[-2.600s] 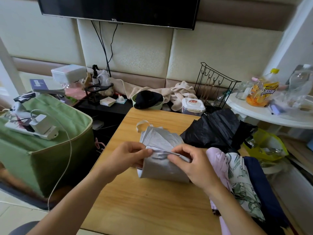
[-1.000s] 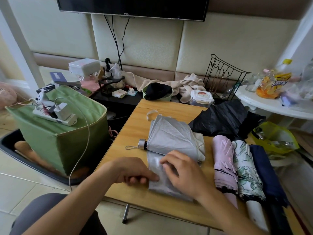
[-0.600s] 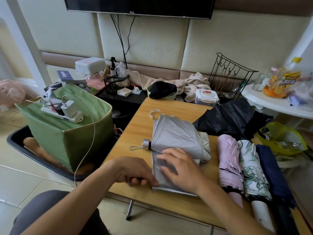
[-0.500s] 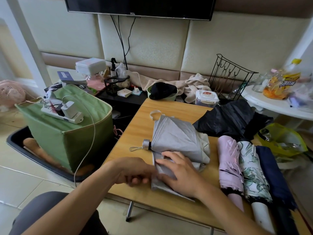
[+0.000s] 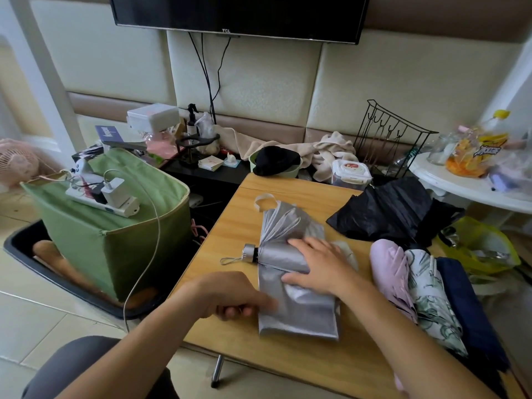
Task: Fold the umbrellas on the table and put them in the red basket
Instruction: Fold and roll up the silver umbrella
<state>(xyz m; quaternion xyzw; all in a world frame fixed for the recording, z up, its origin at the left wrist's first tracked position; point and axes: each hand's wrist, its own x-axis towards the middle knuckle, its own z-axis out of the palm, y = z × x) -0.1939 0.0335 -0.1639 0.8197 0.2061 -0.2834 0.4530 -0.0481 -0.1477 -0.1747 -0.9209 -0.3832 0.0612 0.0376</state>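
Two hands are working one silver-grey compact umbrella with a metal-capped handle in the middle of the pale wooden tabletop.

Lying flat, fingers spread, the right hand is pressing the canopy against the shaft, while the left hand is curling its fingers at the cloth's near-left edge, apparently pinching it, though blur is hiding the contact. To my eye, rolling well means keeping the panels smoothed one way and the roll tight before strapping. No red basket is showing; rolled pink, floral and navy umbrellas are lying just beside.
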